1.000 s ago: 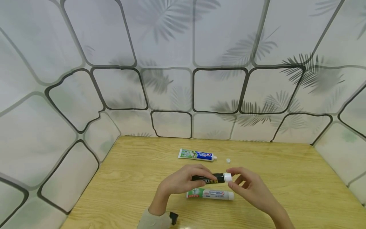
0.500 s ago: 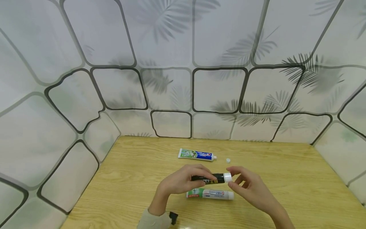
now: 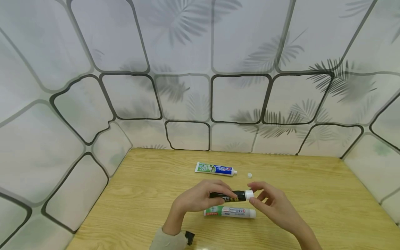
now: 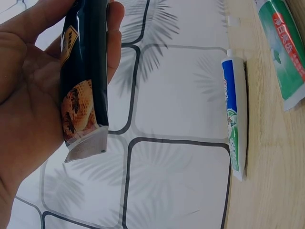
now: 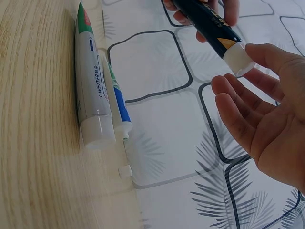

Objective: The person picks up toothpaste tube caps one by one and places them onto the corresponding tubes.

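Note:
My left hand grips a black toothpaste tube with yellow lettering, held sideways above the table. Its white cap points right. At that cap, the thumb and index finger of my right hand pinch its sides, while the other fingers curve loosely below, as the right wrist view shows. In the left wrist view the flat crimped end of the black tube sticks out past the palm. Just nearer than the hands lies a capped white and green toothpaste tube.
Farther back, a blue and green toothpaste tube lies with its nozzle bare. A small white cap sits on the wooden table to its right. Patterned cloth walls enclose the back and sides. A black object is beside the left sleeve.
The capped end of the black tube has dipped very slightly, and its lettering has shifted a little. Both hands keep nearly the same place and grip.

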{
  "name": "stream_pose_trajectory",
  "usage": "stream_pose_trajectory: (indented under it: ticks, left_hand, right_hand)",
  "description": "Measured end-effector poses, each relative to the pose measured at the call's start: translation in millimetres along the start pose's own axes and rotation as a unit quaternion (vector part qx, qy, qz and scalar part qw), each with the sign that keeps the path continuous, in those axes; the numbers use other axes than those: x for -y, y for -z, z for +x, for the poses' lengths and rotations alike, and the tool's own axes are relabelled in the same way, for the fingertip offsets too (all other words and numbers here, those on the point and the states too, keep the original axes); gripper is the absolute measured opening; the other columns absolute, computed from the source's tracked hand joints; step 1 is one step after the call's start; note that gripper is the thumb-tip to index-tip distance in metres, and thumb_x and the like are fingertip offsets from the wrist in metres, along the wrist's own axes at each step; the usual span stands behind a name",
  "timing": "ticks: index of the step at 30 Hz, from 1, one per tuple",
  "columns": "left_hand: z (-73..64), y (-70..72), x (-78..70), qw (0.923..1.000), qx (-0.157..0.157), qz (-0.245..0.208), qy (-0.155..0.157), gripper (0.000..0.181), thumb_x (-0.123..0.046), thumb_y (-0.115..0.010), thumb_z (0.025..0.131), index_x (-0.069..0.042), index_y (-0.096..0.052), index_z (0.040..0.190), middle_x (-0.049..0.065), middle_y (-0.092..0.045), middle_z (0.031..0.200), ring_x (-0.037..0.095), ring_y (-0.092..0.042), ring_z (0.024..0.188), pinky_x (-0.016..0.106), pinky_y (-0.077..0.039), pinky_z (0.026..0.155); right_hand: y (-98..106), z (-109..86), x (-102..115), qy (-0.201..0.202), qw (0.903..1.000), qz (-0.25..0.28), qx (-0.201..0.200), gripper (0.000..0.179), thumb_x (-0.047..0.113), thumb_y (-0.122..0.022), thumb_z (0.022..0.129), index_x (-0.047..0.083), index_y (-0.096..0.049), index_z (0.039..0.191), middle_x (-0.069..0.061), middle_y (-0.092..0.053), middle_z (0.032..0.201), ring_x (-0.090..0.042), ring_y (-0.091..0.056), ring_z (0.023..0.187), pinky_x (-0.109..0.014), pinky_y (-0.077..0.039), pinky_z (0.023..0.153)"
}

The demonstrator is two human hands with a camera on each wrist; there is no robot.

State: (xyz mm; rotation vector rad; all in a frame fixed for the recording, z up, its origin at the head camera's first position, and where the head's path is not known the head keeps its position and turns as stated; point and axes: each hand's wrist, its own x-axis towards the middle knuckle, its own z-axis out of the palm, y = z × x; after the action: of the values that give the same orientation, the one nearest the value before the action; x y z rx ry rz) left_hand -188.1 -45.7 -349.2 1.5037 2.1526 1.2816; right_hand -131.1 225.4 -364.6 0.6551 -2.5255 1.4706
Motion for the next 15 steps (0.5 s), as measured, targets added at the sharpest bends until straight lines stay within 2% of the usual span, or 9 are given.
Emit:
stream_pose_trajectory:
  ticks: [10, 15]
  left_hand:
    - [1.3, -1.1, -1.1, 0.9999, 0.012, 0.000, -0.003, 0.032, 0.000, -0.060, 0.097, -0.009, -0.067, 0.127, 0.003, -0.066, 0.122, 0.019, -0.062, 0.101, 0.021, -0.049, 0.081]
    - [1.2, -1.4, -1.9, 0.9999, 0.014, 0.002, -0.004, 0.032, 0.000, -0.060, 0.097, -0.009, -0.067, 0.127, 0.003, -0.065, 0.122, 0.021, -0.062, 0.101, 0.020, -0.049, 0.081]
  right_hand:
    - [-0.5, 0.0, -2.4, 0.019, 0.9998, -0.001, -0.009, 0.022, 0.006, -0.068, 0.093, 0.015, -0.065, 0.112, 0.000, -0.068, 0.100, -0.009, -0.061, 0.070, -0.026, -0.050, 0.054]
    - [-0.1, -0.3, -3.2, 0.020, 0.9998, 0.003, -0.004, 0.018, 0.004, -0.067, 0.094, 0.012, -0.066, 0.111, 0.003, -0.068, 0.095, -0.012, -0.062, 0.069, -0.026, -0.050, 0.054]
